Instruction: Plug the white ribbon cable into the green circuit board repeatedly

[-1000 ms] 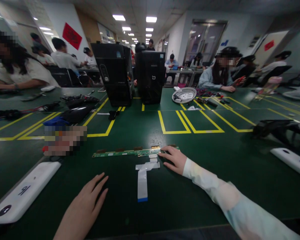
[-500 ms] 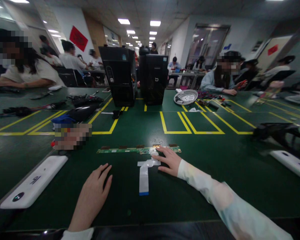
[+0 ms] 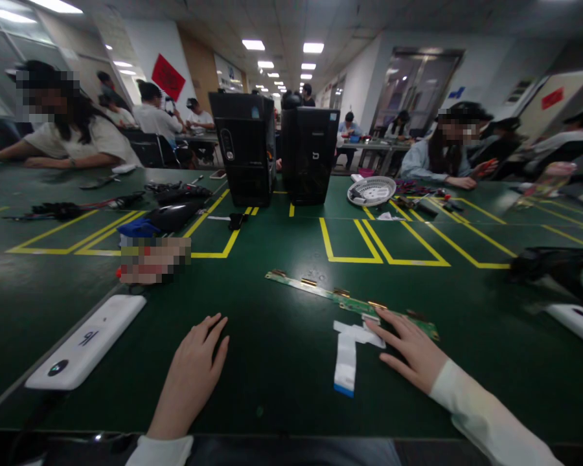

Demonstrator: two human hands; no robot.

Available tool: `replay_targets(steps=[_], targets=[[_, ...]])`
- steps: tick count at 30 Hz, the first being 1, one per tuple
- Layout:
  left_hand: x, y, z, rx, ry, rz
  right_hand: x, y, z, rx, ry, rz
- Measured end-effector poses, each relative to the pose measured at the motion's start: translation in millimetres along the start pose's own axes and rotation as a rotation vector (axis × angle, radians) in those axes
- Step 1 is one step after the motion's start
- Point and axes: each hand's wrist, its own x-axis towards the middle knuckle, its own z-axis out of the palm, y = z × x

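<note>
A long, narrow green circuit board [image 3: 315,288] lies aslant on the dark green table, its right end nearer me. Dark and coppery tabs run along its far edge. From its near side a white flat ribbon cable [image 3: 346,362] folds toward me and ends in a blue tip. My right hand [image 3: 412,343] rests with fingers spread, the fingertips on the board and by the cable's connector; part of both is hidden under it. My left hand [image 3: 197,362] lies on the table to the left, fingers loosely extended, holding nothing and apart from the board.
A white power bank-like device [image 3: 90,340] lies at the left, another white device [image 3: 580,330] at the right edge. Two black computer towers [image 3: 311,155] stand at the back. A white basket [image 3: 372,191] and loose cables [image 3: 63,210] lie farther off. People sit beyond.
My right hand has slid the circuit board and its ribbon cable to the right and turned it, the right end toward me. My left hand has hardly moved on the table; the view has shifted slightly.
</note>
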Motion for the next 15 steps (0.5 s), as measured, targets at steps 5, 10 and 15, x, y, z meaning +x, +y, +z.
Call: replay_targets(steps=[5, 10, 15], targets=[[-0.1, 0.1, 0.1, 0.012, 0.001, 0.004, -87.5, 50.5, -9.4, -0.096, 0.028, 0.130], [-0.1, 0.8, -0.8, 0.017, -0.001, 0.008, -157.3, 83.2, -14.9, -0.156, 0.054, 0.211], [0.1, -0.4, 0.3, 0.020, 0.017, 0.023, -190.8, 102.2, -7.5, -0.175, 0.148, 0.371]])
